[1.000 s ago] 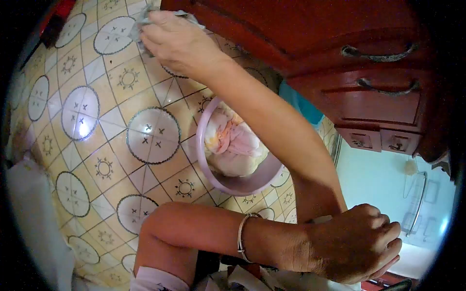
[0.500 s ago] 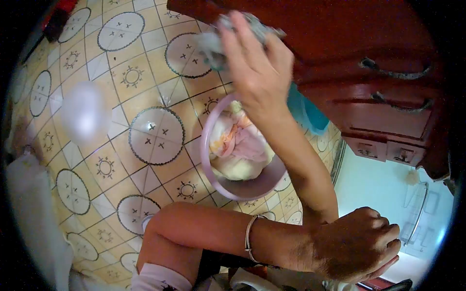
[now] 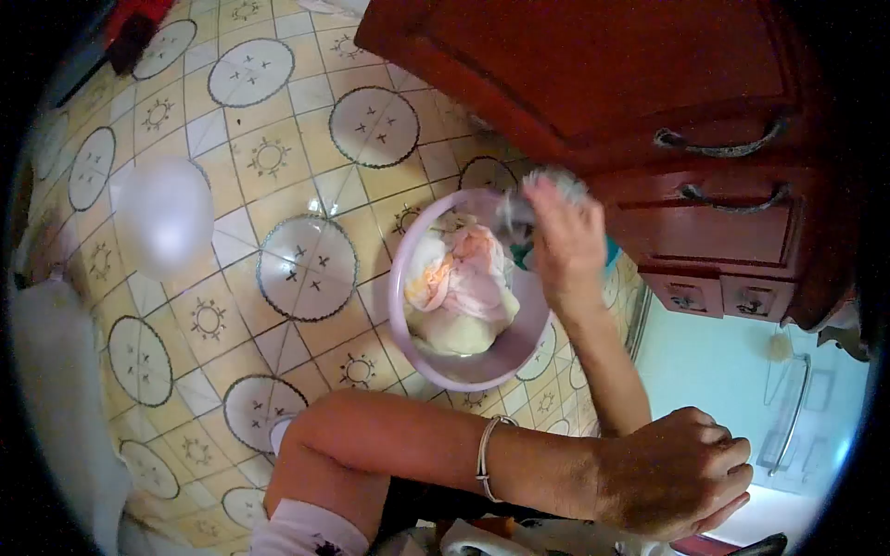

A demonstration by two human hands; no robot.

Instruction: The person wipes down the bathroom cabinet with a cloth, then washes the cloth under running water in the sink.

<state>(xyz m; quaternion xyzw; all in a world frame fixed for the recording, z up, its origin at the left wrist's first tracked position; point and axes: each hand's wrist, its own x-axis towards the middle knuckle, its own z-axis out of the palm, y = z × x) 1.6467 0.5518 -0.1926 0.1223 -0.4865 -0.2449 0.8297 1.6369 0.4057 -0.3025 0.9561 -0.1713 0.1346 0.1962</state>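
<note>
Patterned tiles cover the floor (image 3: 222, 181), cream and yellow with dark-edged oval medallions (image 3: 308, 269). A glossy red-brown cabinet (image 3: 603, 74) with dark curved handles (image 3: 732, 148) fills the view from twelve to three o'clock; a pale blue-green wall (image 3: 705, 361) lies toward four. Near the centre, a lilac basin (image 3: 400, 315) stands on the floor, holding a pink, white and orange bundle of cloth (image 3: 464, 287).

The right hand (image 3: 570, 236), blurred, points toward twelve from a forearm at five, its fingers clamped on a greyish cloth (image 3: 567, 181) at the basin's one-to-two o'clock rim; contact with the rim cannot be told.

The left forearm crosses from seven o'clock, elbow bent, wearing a bracelet (image 3: 483, 463). At four to five, the left hand (image 3: 681, 473) shows its back, fingers curled together; whether it grips anything cannot be told.
</note>
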